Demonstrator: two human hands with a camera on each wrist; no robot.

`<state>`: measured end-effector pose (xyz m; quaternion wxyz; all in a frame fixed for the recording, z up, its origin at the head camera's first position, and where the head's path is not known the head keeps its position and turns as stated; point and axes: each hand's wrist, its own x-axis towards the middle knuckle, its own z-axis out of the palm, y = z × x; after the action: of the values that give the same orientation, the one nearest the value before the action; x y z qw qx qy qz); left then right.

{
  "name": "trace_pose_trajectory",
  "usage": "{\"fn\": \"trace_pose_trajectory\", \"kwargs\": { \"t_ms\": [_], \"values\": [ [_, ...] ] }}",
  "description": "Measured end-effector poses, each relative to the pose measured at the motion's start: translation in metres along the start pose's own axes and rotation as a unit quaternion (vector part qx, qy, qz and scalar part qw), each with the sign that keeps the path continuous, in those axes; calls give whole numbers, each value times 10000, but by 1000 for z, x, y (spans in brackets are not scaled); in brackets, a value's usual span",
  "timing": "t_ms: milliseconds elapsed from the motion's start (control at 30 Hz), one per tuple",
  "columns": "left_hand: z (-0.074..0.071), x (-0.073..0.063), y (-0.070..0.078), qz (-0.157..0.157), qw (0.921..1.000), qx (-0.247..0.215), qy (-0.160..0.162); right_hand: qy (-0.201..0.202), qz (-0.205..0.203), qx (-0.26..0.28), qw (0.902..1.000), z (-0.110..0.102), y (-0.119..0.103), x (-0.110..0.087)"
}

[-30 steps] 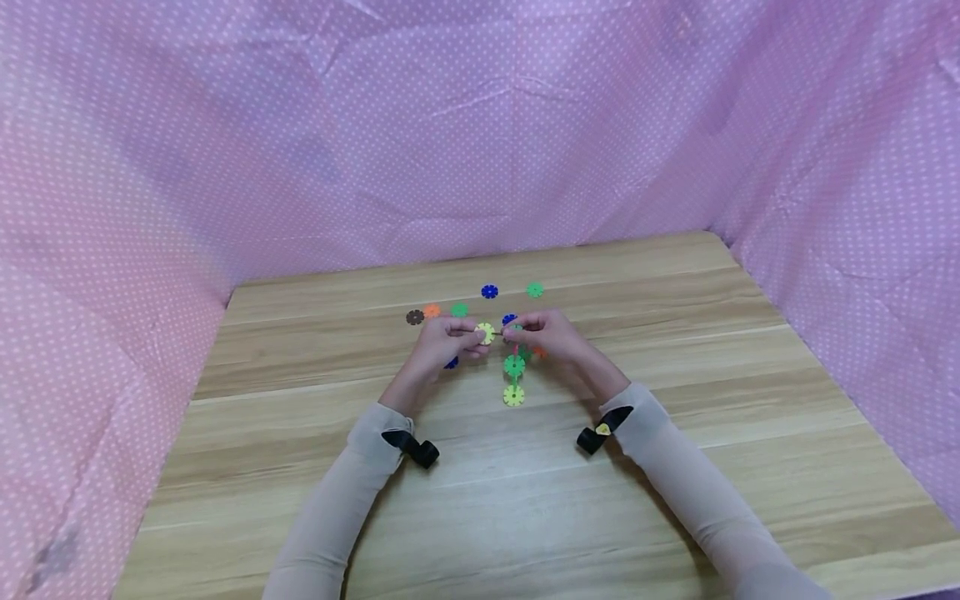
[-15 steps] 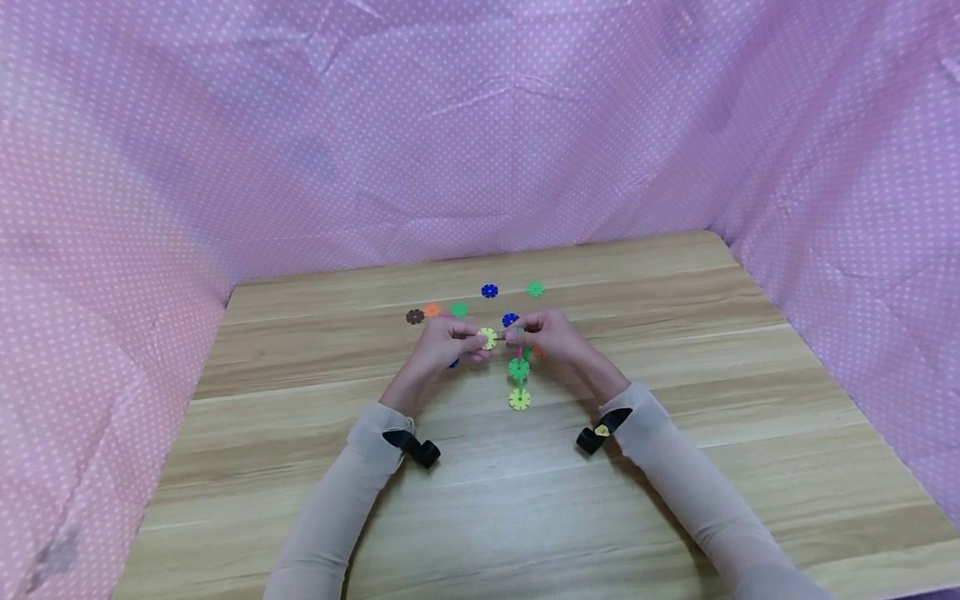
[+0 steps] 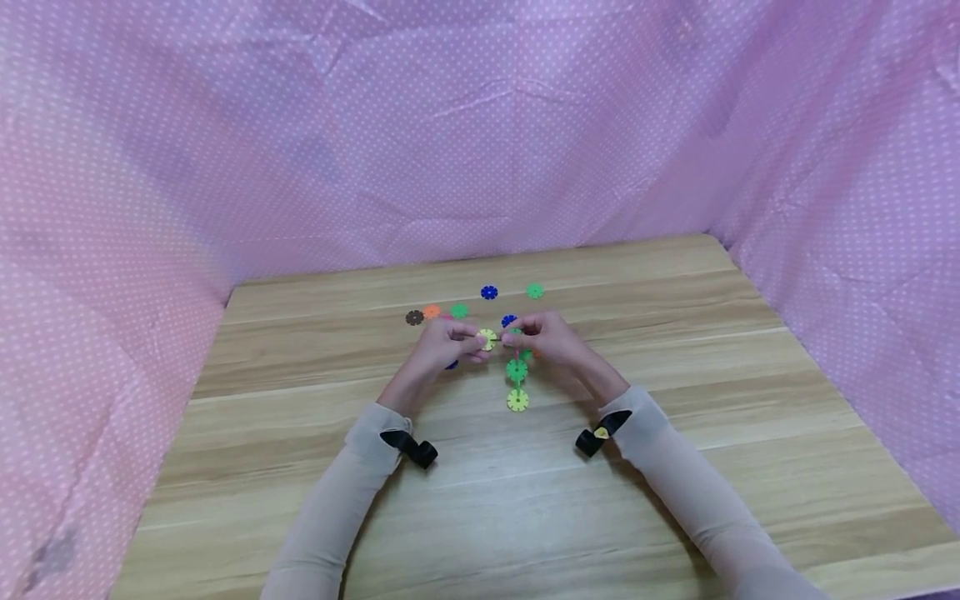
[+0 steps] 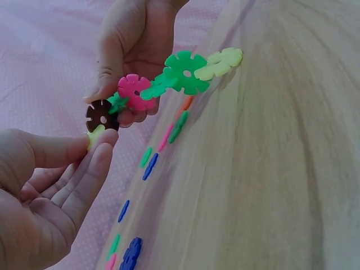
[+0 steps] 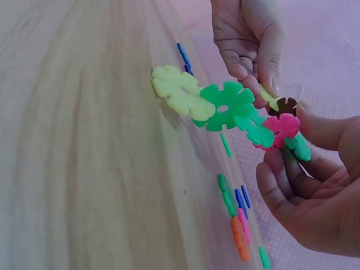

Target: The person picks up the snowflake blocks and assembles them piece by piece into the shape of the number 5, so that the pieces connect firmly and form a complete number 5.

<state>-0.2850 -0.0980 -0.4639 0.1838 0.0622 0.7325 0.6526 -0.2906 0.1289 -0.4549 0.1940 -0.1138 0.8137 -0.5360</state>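
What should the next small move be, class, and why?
Probably, the left hand should press its pinched yellow disc gently toward the brown disc: their edges meet, but whether they fully interlock isn't clear, and the right hand holds the disc chain.

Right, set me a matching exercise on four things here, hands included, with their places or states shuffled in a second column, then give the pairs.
1. Left hand
2. Loose brown disc
3. Right hand
4. Pink disc in the chain

A. Between two green discs
B. Holding the chain, close to its pink disc
C. Pinching a yellow disc
D. Leftmost disc on the table in the head view

Pairs: 1-C, 2-D, 3-B, 4-A
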Motion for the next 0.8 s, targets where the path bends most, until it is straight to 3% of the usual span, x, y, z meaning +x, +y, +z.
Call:
{"fn": "trace_pose_trajectory", "kwargs": {
  "t_ms": [533,667,800],
  "values": [
    [-5,0,4,-101,9997,16,-233,-260,120,52,9996,-4,4,1],
    [-12,-3,7,-5,9988,410,-257,-325,192,143,9992,-4,4,1],
    [-27,-8,11,379,9924,1167,119,-350,307,216,9987,-5,4,1]
  ]
}}
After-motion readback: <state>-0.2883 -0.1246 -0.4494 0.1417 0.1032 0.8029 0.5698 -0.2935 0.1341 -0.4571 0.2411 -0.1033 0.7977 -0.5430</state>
